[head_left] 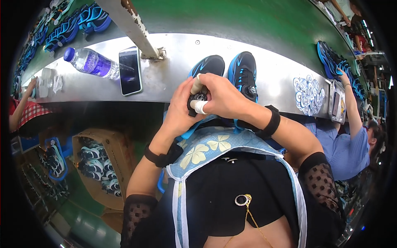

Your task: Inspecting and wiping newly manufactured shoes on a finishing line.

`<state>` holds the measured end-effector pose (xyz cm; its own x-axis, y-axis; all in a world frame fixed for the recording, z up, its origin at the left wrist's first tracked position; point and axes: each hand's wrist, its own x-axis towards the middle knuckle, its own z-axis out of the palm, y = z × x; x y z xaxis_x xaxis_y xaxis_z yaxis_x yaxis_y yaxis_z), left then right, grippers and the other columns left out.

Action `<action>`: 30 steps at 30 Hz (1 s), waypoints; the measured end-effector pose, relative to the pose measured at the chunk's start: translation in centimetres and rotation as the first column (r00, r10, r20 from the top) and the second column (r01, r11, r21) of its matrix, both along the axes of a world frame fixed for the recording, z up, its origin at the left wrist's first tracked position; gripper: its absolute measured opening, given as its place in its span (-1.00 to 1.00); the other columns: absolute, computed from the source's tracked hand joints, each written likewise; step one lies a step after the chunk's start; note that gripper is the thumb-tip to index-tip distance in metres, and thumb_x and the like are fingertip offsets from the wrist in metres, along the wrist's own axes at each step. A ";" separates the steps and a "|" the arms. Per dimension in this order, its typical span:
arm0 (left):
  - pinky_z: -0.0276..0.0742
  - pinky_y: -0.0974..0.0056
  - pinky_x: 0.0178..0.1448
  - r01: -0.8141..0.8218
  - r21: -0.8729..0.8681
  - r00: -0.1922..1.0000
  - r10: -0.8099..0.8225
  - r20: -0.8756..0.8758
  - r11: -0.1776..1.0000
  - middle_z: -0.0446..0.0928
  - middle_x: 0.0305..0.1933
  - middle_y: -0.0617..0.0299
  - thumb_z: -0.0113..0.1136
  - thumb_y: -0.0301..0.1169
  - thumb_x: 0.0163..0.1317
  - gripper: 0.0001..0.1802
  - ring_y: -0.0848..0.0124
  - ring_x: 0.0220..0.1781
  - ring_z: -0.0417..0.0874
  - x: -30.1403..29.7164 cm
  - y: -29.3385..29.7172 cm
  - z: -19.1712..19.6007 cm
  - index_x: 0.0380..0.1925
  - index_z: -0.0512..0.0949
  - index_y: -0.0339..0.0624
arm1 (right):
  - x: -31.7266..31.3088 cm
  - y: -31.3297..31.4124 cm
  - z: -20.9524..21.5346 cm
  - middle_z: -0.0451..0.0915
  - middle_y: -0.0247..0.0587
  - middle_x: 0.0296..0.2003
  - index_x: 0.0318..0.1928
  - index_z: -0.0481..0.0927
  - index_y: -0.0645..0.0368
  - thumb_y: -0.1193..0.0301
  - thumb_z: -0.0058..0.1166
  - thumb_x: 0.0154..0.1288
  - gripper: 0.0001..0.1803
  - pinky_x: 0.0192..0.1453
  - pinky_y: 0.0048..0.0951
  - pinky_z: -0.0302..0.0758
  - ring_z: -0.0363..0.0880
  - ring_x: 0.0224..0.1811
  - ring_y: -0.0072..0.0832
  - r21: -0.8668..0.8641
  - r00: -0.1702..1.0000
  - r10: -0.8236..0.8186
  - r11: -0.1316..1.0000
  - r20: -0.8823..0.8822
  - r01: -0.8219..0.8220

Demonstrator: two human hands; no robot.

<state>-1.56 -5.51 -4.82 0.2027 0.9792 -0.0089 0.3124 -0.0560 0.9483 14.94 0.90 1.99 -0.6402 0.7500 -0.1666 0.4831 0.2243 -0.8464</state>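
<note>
Two black-and-blue sports shoes stand side by side at the near edge of a metal worktop (173, 78). My left hand (182, 109) and my right hand (223, 97) are both closed on the left shoe (209, 66), around a round dial fastener on its upper. White tape wraps my right fingertips. The right shoe (244, 72) stands untouched next to my right hand, its own dial visible. A black band sits on each wrist.
A plastic water bottle (91, 63) and a phone (130, 71) lie on the left of the worktop, beside a slanted metal post (132, 27). A pile of round white discs (308, 95) lies on the right. Other people work on both sides. A cardboard box of shoes (99, 165) stands below left.
</note>
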 end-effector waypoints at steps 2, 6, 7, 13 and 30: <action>0.28 0.06 0.43 -0.023 -0.016 1.000 0.023 -0.005 1.000 0.26 0.37 -0.05 0.53 -0.39 -0.18 -0.02 0.00 0.39 0.32 0.3 0.3 0.0 0.33 0.27 -0.14 | 0.5 0.3 0.2 0.46 -0.10 -0.29 -0.18 0.52 0.25 0.51 0.29 0.02 -0.68 -0.22 -0.34 0.49 0.52 -0.35 -0.31 0.069 0.998 0.061 0.996 -0.015 -0.060; 0.30 0.09 0.42 0.004 0.048 0.999 -0.006 0.034 0.999 0.28 0.36 -0.04 0.54 -0.37 -0.17 -0.03 0.02 0.38 0.33 -0.2 0.8 -0.2 0.32 0.28 -0.14 | 1.6 0.3 1.4 0.43 -0.08 -0.19 0.07 0.51 0.16 0.57 0.22 0.11 -0.54 -0.06 -0.29 0.46 0.49 -0.17 -0.17 0.146 0.982 0.189 0.972 -0.018 -0.184; 0.31 0.09 0.42 -0.003 0.062 1.000 0.002 0.014 0.998 0.29 0.35 -0.05 0.54 -0.36 -0.15 -0.05 0.02 0.38 0.35 -0.2 0.8 0.0 0.32 0.29 -0.14 | 1.9 0.3 1.5 0.43 -0.07 -0.20 0.15 0.49 0.14 0.57 0.21 0.13 -0.48 -0.04 -0.27 0.46 0.48 -0.15 -0.14 0.082 0.985 0.170 0.982 -0.021 -0.168; 0.34 0.09 0.39 -0.027 0.095 0.997 0.034 -0.066 0.995 0.31 0.32 -0.09 0.55 -0.31 -0.14 -0.08 0.01 0.35 0.38 0.0 0.8 0.7 0.29 0.33 -0.17 | 2.6 -2.5 0.3 0.48 0.04 -0.11 0.15 0.46 0.31 0.56 0.16 0.07 -0.45 0.08 -0.24 0.48 0.48 0.01 -0.06 0.413 0.975 0.043 0.901 0.219 -0.133; 0.08 0.02 0.51 0.061 0.149 0.949 -0.011 -0.316 0.987 0.13 0.42 -0.25 0.55 0.07 -0.19 0.18 -0.13 0.45 0.15 -1.1 0.6 1.4 0.41 0.17 -0.15 | 4.4 -4.1 -0.7 0.45 0.01 -0.07 0.08 0.54 0.27 0.54 0.14 0.07 -0.52 0.07 -0.22 0.41 0.44 -0.03 -0.09 0.674 0.973 0.056 0.712 0.223 -0.195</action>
<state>-2.61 -4.88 -3.40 0.2494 0.9656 0.0737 0.5869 -0.2112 0.7816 19.32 -3.17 1.32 -0.7493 0.6150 0.2456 0.5289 0.7789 -0.3370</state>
